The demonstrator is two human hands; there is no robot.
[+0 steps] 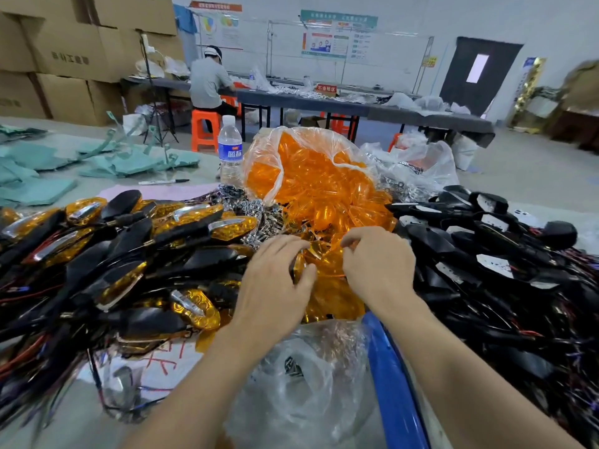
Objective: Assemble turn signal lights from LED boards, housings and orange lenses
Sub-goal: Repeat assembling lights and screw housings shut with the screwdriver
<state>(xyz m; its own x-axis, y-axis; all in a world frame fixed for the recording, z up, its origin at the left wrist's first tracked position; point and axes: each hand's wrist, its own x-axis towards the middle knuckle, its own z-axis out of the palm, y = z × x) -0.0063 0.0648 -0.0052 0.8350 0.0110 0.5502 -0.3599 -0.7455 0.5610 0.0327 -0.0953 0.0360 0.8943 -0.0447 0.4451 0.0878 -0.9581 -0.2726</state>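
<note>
Workshop worktop (518, 176), crowded. Centre: loose orange lenses (327, 218) spilling from lens bag (275, 157). Left hand (275, 273) and right hand (377, 264) side by side on near edge of that heap, fingers curled, pinching lenses between them. Left: heap of finished lights (129, 254), orange and black, wires trailing. Right: heap of black housings (486, 254). Behind: silvery LED boards (259, 209), water bottle (230, 150), marker (163, 182). Nearest: crumpled bag (301, 377), blue rim (389, 367).
</note>
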